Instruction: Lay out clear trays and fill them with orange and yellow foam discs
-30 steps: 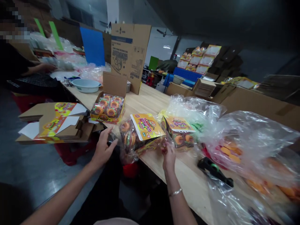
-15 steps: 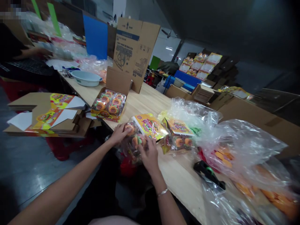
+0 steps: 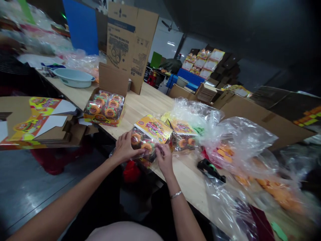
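Since earlier, right hand (image 3: 164,157) drawn leftward; clear yellow-headered plastic candy bag (image 3: 147,139) pinched by both, left hand (image 3: 125,149) at nine o'clock, seemingly.

No word or number can be read for sure. The tall cardboard box (image 3: 130,43) carries a blue stripe, black printed lines and a drawing, all too small and blurred. The yellow header card (image 3: 152,127) on the candy bag has pink cartoon lettering, not legible. The flat printed cartons (image 3: 37,113) show colourful logos, also unreadable.
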Tool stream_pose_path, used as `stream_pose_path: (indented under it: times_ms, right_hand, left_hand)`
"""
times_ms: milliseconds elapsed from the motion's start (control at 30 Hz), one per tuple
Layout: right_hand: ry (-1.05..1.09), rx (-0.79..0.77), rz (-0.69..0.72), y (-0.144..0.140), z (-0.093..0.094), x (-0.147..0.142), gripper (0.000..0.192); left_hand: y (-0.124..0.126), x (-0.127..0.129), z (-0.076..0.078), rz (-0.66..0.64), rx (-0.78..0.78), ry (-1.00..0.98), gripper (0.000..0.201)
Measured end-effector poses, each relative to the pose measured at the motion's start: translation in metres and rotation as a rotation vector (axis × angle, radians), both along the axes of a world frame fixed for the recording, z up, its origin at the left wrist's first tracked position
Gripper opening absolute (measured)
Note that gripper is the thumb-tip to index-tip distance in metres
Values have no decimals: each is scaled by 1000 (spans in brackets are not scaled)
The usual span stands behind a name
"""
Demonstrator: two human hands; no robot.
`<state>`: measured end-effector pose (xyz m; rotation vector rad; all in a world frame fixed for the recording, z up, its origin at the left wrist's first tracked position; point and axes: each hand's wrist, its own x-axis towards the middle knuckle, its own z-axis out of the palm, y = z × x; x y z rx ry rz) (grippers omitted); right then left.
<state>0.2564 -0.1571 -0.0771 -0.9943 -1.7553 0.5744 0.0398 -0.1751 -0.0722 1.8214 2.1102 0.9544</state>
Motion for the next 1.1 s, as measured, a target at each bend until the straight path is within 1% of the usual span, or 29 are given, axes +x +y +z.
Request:
stream_pose_path:
  times_ms: [100,267,400,500,533,567,633,667,700,767,933,1100]
  right_hand:
    - [-57,-22,-6,-4,-7,2,21]
    - [-111,-86,-20,-2,-16,8,17]
    - [-145,-70,-14,-1,-14,10,18]
    - [-55,-121,-13,-6,-8,6,12]
    - [-8,-161,-19,-8,-6,3,13]
    - [27,-197,-37,-9,-4,0,21]
    - [30,-213,-117,-11,0,-8,44]
    - [3,-188,-169,-11,1,-12,52]
    - [-34,-153,-213,-10,2,-15,56]
    - [-84,-101,-247,-7,1,-19,55]
    - [-51,-134,-138,2,-5,-16,46]
    - [-107,-105,-139,4,-5,-12,41]
  left_hand:
    - [2,0,6,-3,-38,69,123]
    - [8,-2,16,-58,-92,202,125]
    - [7,-5,17,-80,-87,274,124]
    - [8,-9,16,-103,-114,285,122]
    - [10,-10,16,-106,-122,282,122]
    - [12,-10,16,-110,-124,278,122]
    - [18,-9,15,-124,-106,270,121]
    - [20,-8,15,-134,-90,264,119]
    - [22,-7,14,-146,-72,250,118]
    - [25,-6,11,-167,-40,205,116]
    - [25,-13,-1,-220,11,138,115]
    - [23,-20,-12,-274,23,94,114]
